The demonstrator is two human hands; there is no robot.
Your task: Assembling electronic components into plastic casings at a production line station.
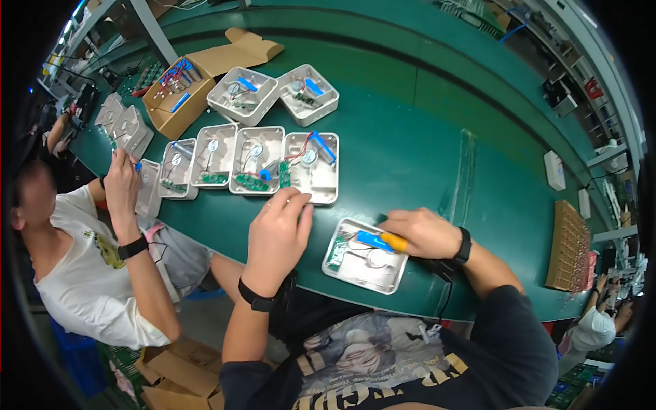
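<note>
My left hand (pixel 279 229) reaches to the front wall of a white plastic housing (pixel 321 184), its curled fingers at the rim. Inside that housing are a blue battery cell (pixel 322 147), a round speaker-like disc, red wires and a green circuit board (pixel 284 175). Closer to me, a second white housing (pixel 362 279) lies tilted at the table edge, holding a blue cell (pixel 372 240) and a green board (pixel 336 252). Over its right side, my right hand (pixel 425 234) grips an orange-handled tool (pixel 394 241); its tip cannot be made out.
More white housings (pixel 213 154) with boards and cells stand to the left and behind. An opened cardboard box (pixel 164 116) holds blue cells. At left, a co-worker's raised hand (pixel 121 181) is near the row. A brown slotted tray (pixel 564 246) stands at right.
</note>
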